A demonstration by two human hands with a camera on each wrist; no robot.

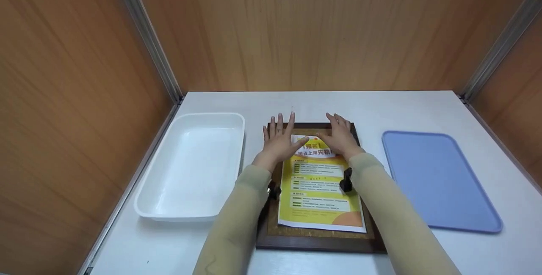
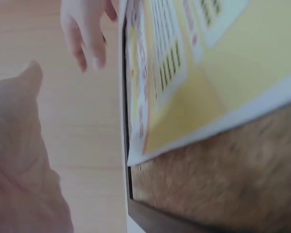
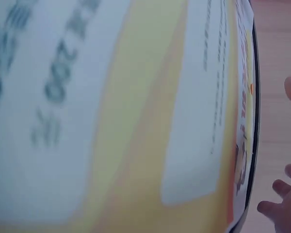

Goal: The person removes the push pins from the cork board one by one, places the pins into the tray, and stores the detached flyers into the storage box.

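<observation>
now both hands, left [image 1: 279, 139] and right [image 1: 338, 137], grips released, press flat on the flyer [image 1: 319, 186].

Both arms in snug olive-tan long sleeves [image 1: 237, 220] to wrists; bare hands; small black wrist cams [image 1: 347, 180].

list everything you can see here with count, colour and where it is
flyer: 1, yellow and white, lying on the cork board
cork board: 1, brown cork in a dark wood frame, middle of the table
tub: 1, white, left of the board
tray: 1, blue, right of the board
table: 1, white, walled by wood panels
left hand: 1, fingers straight, flat on the flyer's top left
right hand: 1, fingers straight, flat on the flyer's top right
</observation>
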